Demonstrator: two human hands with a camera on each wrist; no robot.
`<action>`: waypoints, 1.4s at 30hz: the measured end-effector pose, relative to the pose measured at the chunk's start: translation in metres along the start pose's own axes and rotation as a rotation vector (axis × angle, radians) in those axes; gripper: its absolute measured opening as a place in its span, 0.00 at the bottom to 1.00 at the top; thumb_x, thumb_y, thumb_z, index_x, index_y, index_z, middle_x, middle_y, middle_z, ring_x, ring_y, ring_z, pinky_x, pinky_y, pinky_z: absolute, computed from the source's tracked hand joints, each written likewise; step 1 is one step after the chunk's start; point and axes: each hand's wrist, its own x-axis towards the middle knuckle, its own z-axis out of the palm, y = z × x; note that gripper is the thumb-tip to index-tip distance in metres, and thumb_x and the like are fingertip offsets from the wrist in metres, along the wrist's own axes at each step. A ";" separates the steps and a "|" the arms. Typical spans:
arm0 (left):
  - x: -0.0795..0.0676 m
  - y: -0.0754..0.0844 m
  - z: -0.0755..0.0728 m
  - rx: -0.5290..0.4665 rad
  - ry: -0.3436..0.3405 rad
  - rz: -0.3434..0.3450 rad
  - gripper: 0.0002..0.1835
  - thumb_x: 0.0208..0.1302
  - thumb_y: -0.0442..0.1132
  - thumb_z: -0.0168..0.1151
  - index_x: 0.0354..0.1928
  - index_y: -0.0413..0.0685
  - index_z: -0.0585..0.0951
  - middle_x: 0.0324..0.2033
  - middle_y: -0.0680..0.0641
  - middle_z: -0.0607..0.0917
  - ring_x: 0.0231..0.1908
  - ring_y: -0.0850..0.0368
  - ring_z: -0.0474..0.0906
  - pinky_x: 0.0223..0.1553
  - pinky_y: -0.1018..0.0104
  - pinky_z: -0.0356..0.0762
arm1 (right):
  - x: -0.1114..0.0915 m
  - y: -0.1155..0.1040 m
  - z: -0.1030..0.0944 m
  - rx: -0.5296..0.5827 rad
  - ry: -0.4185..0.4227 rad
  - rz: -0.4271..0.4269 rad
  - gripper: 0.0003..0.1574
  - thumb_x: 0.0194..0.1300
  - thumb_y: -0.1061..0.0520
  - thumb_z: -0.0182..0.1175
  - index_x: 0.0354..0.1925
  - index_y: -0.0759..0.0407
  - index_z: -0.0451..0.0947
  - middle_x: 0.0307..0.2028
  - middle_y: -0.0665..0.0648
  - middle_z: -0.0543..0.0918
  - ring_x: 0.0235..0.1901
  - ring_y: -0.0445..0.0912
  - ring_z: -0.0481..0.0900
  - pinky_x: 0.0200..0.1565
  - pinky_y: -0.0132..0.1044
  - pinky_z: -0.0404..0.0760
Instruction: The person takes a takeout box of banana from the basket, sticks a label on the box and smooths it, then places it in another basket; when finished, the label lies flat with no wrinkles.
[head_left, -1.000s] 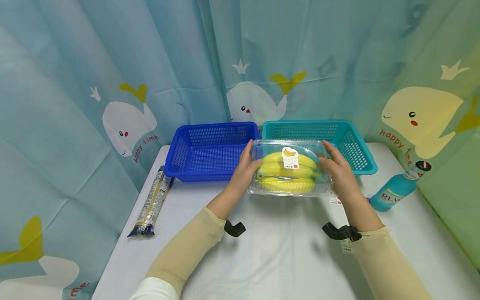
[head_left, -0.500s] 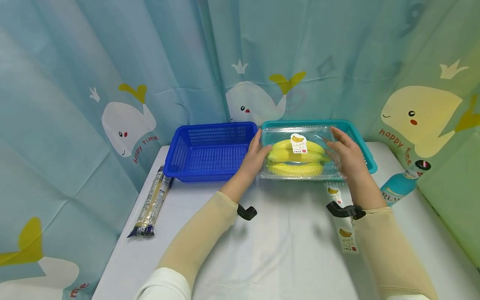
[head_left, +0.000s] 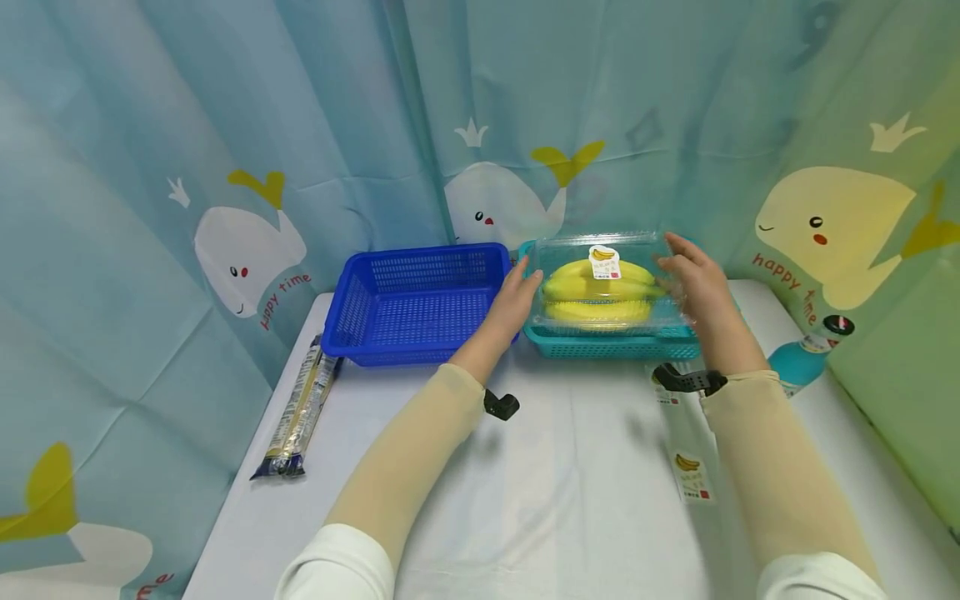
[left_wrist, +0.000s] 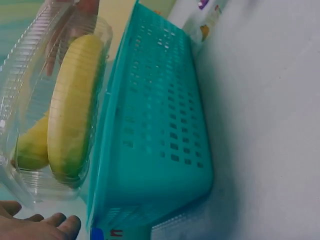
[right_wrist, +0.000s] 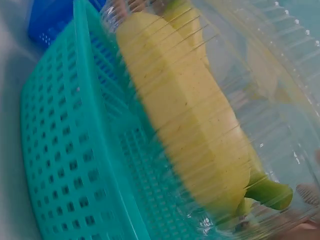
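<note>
A clear plastic box of bananas (head_left: 600,312) with a banana sticker (head_left: 604,262) on its lid is held over the teal basket (head_left: 611,343). My left hand (head_left: 506,310) grips its left end, thumb on the near side. Around the right end my right hand (head_left: 701,287) holds on, thumb towards the lid. In the left wrist view the box (left_wrist: 75,107) stands above the basket's rim, with left fingertips (left_wrist: 65,225) at its end. The right wrist view shows yellow bananas (right_wrist: 185,110) through the ribbed plastic, and the basket's slotted floor below.
Left of the teal basket stands a blue basket (head_left: 420,317). A long foil-wrapped packet (head_left: 300,412) lies at the table's left edge. To the right stands a turquoise bottle (head_left: 802,358). A strip of banana stickers (head_left: 690,475) lies under the right forearm. A whale-print curtain (head_left: 360,125) hangs behind.
Both hands have carried the banana box away from me and to the right, from in front of the teal basket to over it. More of the sticker strip shows beside the right forearm.
</note>
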 end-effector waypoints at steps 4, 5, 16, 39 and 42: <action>0.003 0.001 0.005 0.040 -0.007 0.004 0.34 0.73 0.66 0.40 0.77 0.75 0.49 0.79 0.57 0.48 0.79 0.50 0.41 0.75 0.39 0.45 | 0.008 0.003 -0.003 0.067 0.011 0.025 0.37 0.75 0.50 0.52 0.75 0.32 0.54 0.77 0.34 0.46 0.77 0.56 0.49 0.76 0.55 0.46; 0.003 0.002 0.007 0.049 -0.005 0.009 0.34 0.73 0.66 0.40 0.77 0.74 0.49 0.79 0.57 0.48 0.78 0.50 0.42 0.75 0.40 0.46 | 0.010 0.004 -0.004 0.078 0.014 0.028 0.37 0.75 0.51 0.52 0.76 0.32 0.53 0.77 0.35 0.46 0.77 0.56 0.48 0.76 0.56 0.46; 0.011 0.000 0.018 0.095 0.000 -0.015 0.36 0.73 0.67 0.39 0.78 0.68 0.51 0.78 0.56 0.53 0.78 0.52 0.47 0.75 0.44 0.50 | 0.033 0.015 -0.013 -0.031 0.014 0.099 0.37 0.75 0.44 0.50 0.76 0.29 0.51 0.79 0.50 0.50 0.75 0.63 0.52 0.76 0.61 0.42; 0.013 0.004 0.042 0.207 -0.029 -0.168 0.42 0.71 0.67 0.44 0.79 0.57 0.50 0.78 0.51 0.52 0.78 0.49 0.48 0.75 0.46 0.52 | 0.037 0.041 -0.021 -0.203 0.000 0.146 0.48 0.72 0.36 0.51 0.79 0.50 0.45 0.79 0.59 0.44 0.76 0.59 0.50 0.75 0.56 0.54; 0.014 0.009 0.045 0.251 -0.034 -0.193 0.40 0.73 0.65 0.44 0.79 0.56 0.49 0.79 0.49 0.48 0.78 0.49 0.45 0.75 0.47 0.52 | 0.038 0.045 -0.024 -0.214 0.012 0.146 0.50 0.70 0.33 0.52 0.79 0.51 0.47 0.79 0.59 0.45 0.76 0.60 0.51 0.74 0.56 0.55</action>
